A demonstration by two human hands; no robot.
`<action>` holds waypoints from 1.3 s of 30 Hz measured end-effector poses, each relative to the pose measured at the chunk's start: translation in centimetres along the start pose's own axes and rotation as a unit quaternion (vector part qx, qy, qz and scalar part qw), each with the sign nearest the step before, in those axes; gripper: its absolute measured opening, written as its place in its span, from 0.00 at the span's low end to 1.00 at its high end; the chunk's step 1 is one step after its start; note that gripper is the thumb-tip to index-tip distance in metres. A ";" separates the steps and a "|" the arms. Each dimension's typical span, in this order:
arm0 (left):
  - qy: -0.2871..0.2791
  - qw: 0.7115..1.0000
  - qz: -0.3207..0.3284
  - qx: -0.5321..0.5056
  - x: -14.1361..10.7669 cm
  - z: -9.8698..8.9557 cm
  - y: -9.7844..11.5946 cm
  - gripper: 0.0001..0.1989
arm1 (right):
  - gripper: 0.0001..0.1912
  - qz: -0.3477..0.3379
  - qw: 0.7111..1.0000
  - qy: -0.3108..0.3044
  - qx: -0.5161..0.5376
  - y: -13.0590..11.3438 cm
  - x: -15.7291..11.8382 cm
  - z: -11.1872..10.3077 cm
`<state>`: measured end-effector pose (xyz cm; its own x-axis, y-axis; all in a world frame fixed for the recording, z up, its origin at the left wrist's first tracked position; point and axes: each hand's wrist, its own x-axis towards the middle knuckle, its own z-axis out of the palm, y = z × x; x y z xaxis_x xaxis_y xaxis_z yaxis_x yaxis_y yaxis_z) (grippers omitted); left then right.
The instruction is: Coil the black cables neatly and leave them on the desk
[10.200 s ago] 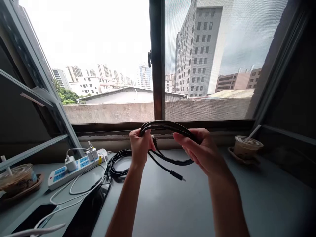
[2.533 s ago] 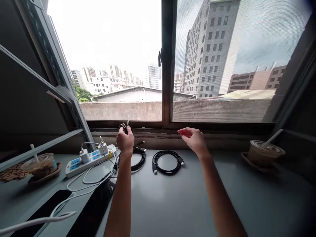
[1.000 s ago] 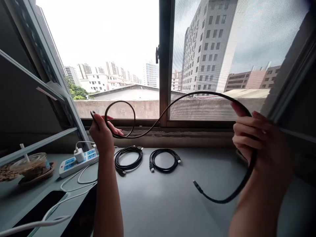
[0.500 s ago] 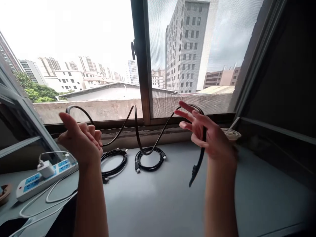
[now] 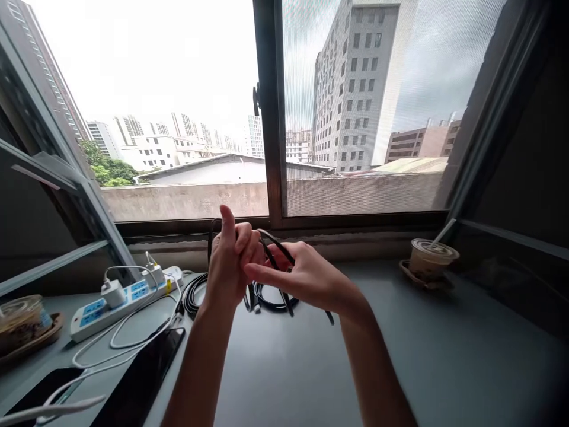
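Near the middle of the view, my left hand is closed around a black cable, thumb pointing up. Close against it on the right is my right hand, with the cable running between its thumb and fingers. Part of the cable loops up behind my left hand, and loose lengths hang below my right hand. On the desk behind lie two coiled black cables, a left coil and a right coil, both partly hidden by my hands.
A white power strip with plugged-in chargers and white cords lies at left. A dark tablet-like device and a phone are in front of it. Drink cups stand at the far left and right. A window is behind the desk.
My hands have come together from wide apart, the right one moving left to the other. The cable that sagged between them is now gathered in loops. The view has shifted slightly left.
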<state>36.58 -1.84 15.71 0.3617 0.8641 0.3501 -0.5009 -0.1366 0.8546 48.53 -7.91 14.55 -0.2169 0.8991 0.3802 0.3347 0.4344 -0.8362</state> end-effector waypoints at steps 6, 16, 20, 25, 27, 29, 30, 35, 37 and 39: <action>-0.018 0.988 -0.002 0.153 0.7 0.1 -1.0 0.28 | 0.15 0.025 1.000 0.006 -0.004 0.8 -0.3 -1.0; 0.034 0.964 -0.016 0.263 0.7 -0.1 -1.2 0.25 | 0.10 0.031 0.985 0.113 -0.128 1.2 -0.9 -2.5; -0.011 0.949 -0.008 0.315 0.1 -0.6 -0.1 0.22 | 0.13 0.042 0.985 0.129 -0.107 0.8 -1.7 -3.6; 0.130 0.938 0.153 0.283 -0.1 -1.4 0.8 0.14 | 0.15 0.049 0.953 0.289 -0.080 1.0 -2.4 -4.8; 0.115 0.920 0.199 0.317 0.0 -1.4 0.5 0.18 | 0.15 0.040 0.940 0.330 -0.080 1.2 -2.5 -5.1; 0.047 0.911 0.211 0.351 0.1 -1.3 -0.1 0.23 | 0.15 0.024 0.935 0.344 -0.085 1.4 -2.6 -5.3; 0.011 0.908 0.207 0.365 0.1 -1.1 -0.6 0.25 | 0.15 0.017 0.935 0.343 -0.089 1.4 -2.6 -5.4; -0.059 0.886 0.195 0.417 0.9 -0.1 -3.0 0.34 | 0.12 -0.021 0.947 0.309 -0.080 0.8 -2.7 -5.2; -0.037 0.871 0.223 0.437 1.4 0.0 -3.7 0.29 | 0.10 -0.047 0.954 0.289 -0.064 0.5 -2.8 -5.2; -0.010 0.839 0.280 0.466 1.7 -0.1 -4.0 0.16 | 0.10 -0.036 0.967 0.248 -0.035 0.6 -3.1 -5.5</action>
<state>39.12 0.21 12.90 0.2918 0.5313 0.7954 0.2331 -0.8460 0.4796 54.41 -10.13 15.03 0.2195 0.7739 0.5940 0.3996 0.4841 -0.7784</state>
